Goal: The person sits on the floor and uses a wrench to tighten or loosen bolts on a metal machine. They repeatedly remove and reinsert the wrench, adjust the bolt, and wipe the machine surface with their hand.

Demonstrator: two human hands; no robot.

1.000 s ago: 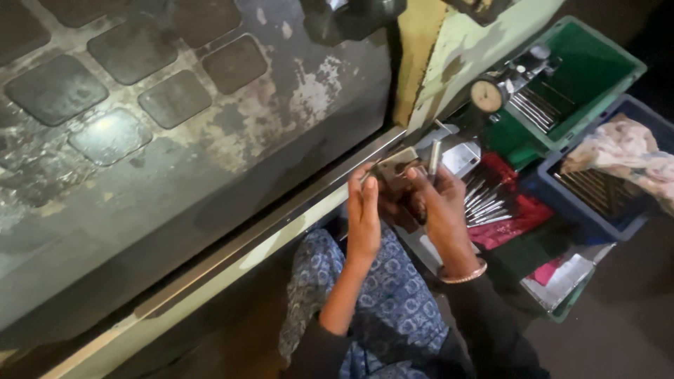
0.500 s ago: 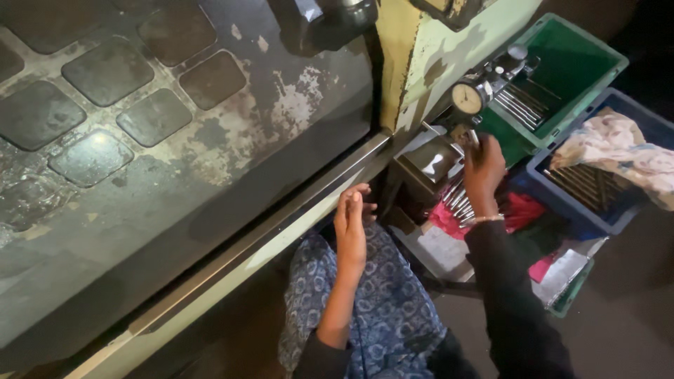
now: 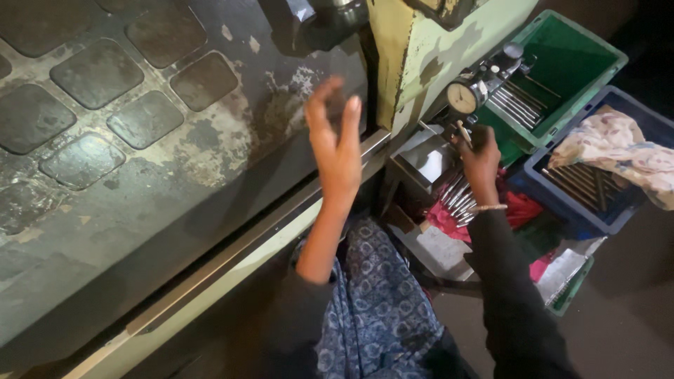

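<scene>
My left hand [image 3: 335, 144] is raised in front of the dark worn machine table [image 3: 140, 140], fingers spread, holding nothing. My right hand [image 3: 480, 158] reaches to the right and pinches a thin metal rod [image 3: 464, 133] just below a round dial gauge [image 3: 463, 97] on its stand. Several more shiny metal rods [image 3: 456, 200] lie on a red cloth under that hand. My patterned blue clothing [image 3: 379, 302] fills the lower middle of the view.
A pale green machine column [image 3: 435, 49] stands behind the gauge. A green bin [image 3: 590, 49] holds more rods. A blue bin [image 3: 632, 119] holds rods and a flowered cloth [image 3: 618, 151]. A metal rail [image 3: 232, 260] edges the table.
My left hand has lifted from the rail up in front of the table and opened. My right hand has moved from the rod pile up to the dial gauge, holding a rod.
</scene>
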